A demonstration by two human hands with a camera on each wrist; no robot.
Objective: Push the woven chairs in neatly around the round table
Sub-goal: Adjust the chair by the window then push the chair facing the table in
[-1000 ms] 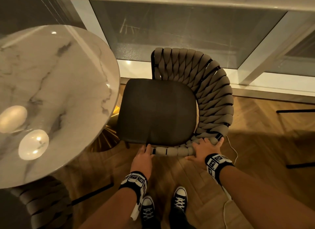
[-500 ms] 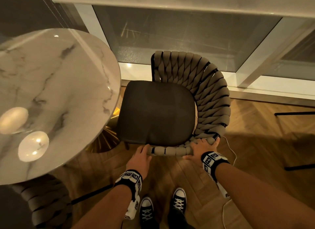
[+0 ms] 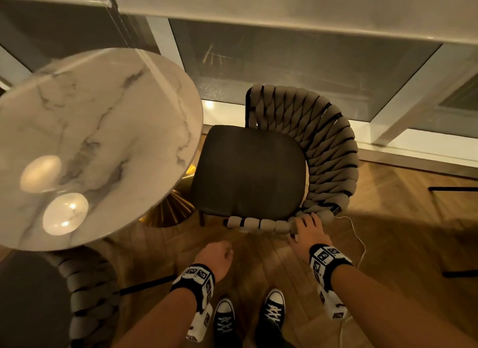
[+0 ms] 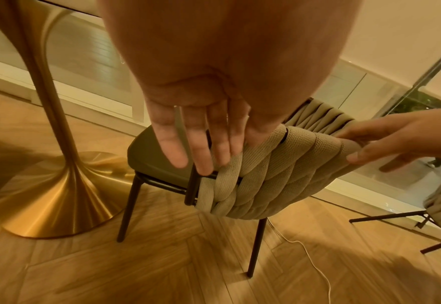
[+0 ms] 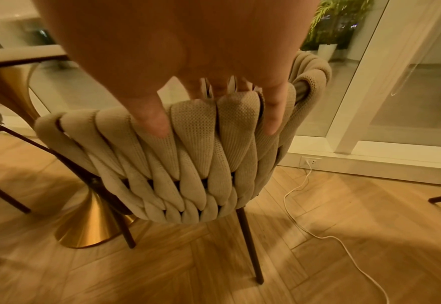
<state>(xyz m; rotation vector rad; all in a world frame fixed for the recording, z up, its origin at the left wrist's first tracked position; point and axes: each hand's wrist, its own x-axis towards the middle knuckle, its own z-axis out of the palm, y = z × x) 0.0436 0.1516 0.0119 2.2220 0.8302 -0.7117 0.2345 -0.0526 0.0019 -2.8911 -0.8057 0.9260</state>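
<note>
The right hand [image 3: 309,232] curls over the top rail of the woven chair [image 3: 323,151], fingers wrapped on its bands. The left hand [image 3: 216,259] hangs free just behind that chair, fingers relaxed, holding nothing. The chair's seat front sits beside the round desk [image 3: 103,145].

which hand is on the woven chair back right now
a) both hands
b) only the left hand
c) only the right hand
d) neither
c: in the head view the right hand rests on the top rim of the woven chair, fingers over the weave, while the left hand hangs clear of it above the floor.
</note>
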